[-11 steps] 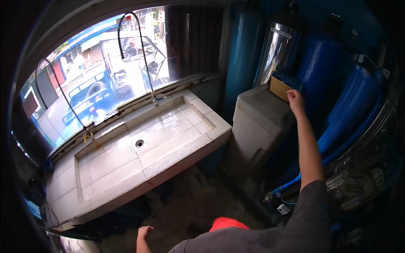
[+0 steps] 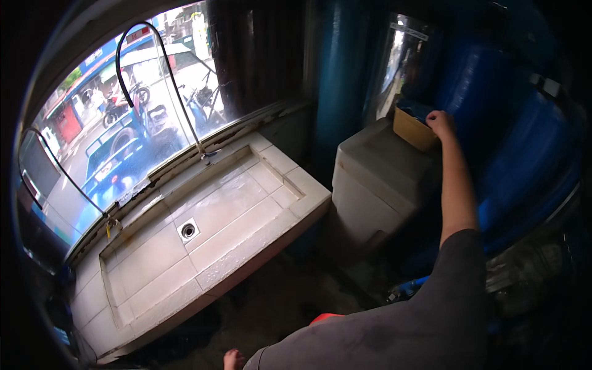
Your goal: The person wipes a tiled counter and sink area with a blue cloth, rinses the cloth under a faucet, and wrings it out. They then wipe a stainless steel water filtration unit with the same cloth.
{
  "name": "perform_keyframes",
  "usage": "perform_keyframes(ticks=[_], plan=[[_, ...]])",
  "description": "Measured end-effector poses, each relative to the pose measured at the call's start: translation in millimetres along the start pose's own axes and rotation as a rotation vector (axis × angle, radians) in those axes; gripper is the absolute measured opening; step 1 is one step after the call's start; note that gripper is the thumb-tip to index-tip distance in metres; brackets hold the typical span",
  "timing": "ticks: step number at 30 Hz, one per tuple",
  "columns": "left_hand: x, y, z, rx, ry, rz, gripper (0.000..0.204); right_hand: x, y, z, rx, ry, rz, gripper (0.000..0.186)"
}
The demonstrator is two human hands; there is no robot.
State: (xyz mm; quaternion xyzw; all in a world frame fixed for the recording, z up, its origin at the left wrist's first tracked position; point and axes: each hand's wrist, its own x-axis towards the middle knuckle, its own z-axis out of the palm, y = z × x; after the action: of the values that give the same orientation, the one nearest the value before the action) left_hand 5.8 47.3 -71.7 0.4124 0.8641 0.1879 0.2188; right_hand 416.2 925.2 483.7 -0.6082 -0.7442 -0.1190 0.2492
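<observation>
My right arm stretches out to a yellowish box [image 2: 413, 128] with blue plastic [image 2: 414, 110] showing at its open top. At the box's right upper edge is my right hand [image 2: 440, 124], its fingers bent and pressed together. What they grip, if anything, is hidden. The box stands on top of a tall grey bin [image 2: 370, 160]. Low at the bottom edge, my left hand [image 2: 233, 359] hangs near my body with its fingers curled, partly cut off by the picture's edge; nothing shows in it.
To the left is a tiled sink [image 2: 259, 229] with a drain [image 2: 188, 230] and two thin curved faucets, one a black gooseneck [image 2: 176, 80], before a window. Behind the bin stand a teal tank [image 2: 336, 80], a shiny metal tank [image 2: 394, 68] and blue tanks [image 2: 475, 86].
My right hand has moved in against the box's upper edge. The view has turned and come closer to the bin, and my left hand has sunk toward the bottom edge.
</observation>
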Motion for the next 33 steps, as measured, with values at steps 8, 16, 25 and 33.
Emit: perform_keyframes(ticks=[8,16,25,33], plan=[[-60.9,51.2,77.1,-0.125,-0.319,-0.319,0.019,74.2,-15.1,-13.6,0.325,0.308,0.079,0.032],[48.8,100.6,9.7,-0.926,0.072,-0.910,0.033,-2.2,-216.2,-43.3,0.542,0.432,-0.255,0.034],[7.0,162.6,12.8,-1.064,0.184,-0.884,0.034,-158.8,-326.4,130.9,1.168,-0.249,-0.587,0.016],[-168.9,185.5,77.1,-1.162,0.071,-1.527,0.027,-381.4,-342.8,237.7,0.571,-0.458,-1.010,0.037]])
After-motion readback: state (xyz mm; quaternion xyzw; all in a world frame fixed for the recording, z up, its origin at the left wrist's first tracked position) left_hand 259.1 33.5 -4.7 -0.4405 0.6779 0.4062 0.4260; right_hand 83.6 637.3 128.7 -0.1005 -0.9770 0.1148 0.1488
